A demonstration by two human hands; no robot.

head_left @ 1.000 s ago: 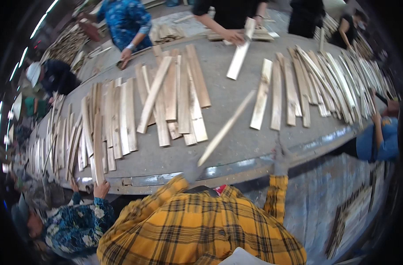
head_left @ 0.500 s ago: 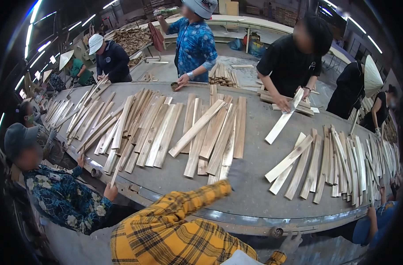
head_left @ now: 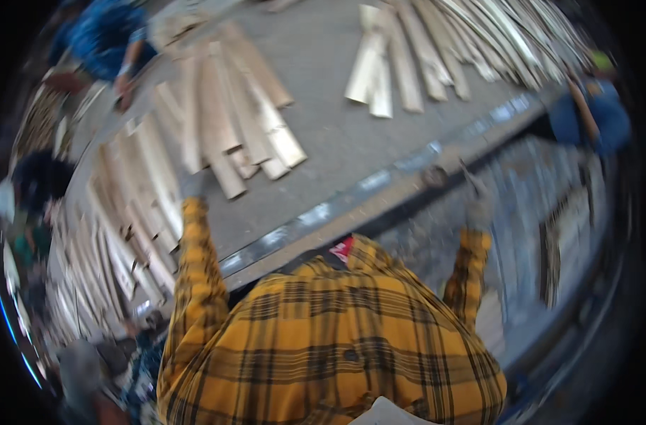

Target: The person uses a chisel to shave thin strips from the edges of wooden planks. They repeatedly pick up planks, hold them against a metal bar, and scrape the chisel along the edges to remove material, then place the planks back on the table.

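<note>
My left hand (head_left: 194, 185), in a greyish glove and smeared by motion, is over the table at the near end of a wooden slat (head_left: 190, 120). Whether its fingers grip that slat or only lie beside it, I cannot tell. Beside it, a loose group of pale and brown slats (head_left: 246, 117) fans out, some overlapping. Off the table's near edge, on the right, my right hand (head_left: 479, 202) hangs above the floor. It is gloved too, with its fingers apart and nothing visible in them. Both arms wear yellow-and-black checked sleeves.
The grey table (head_left: 323, 134) ends in a worn metal edge (head_left: 316, 216) in front of me. More slats lie at the left (head_left: 117, 212) and far right (head_left: 472, 35). A person in blue (head_left: 114, 42) stands across the table; another person (head_left: 592, 117) is at its right end.
My view has turned down and swung, so the table now slants. My left arm reaches forward at the slats; my right hand shows more fully beside the table edge.
</note>
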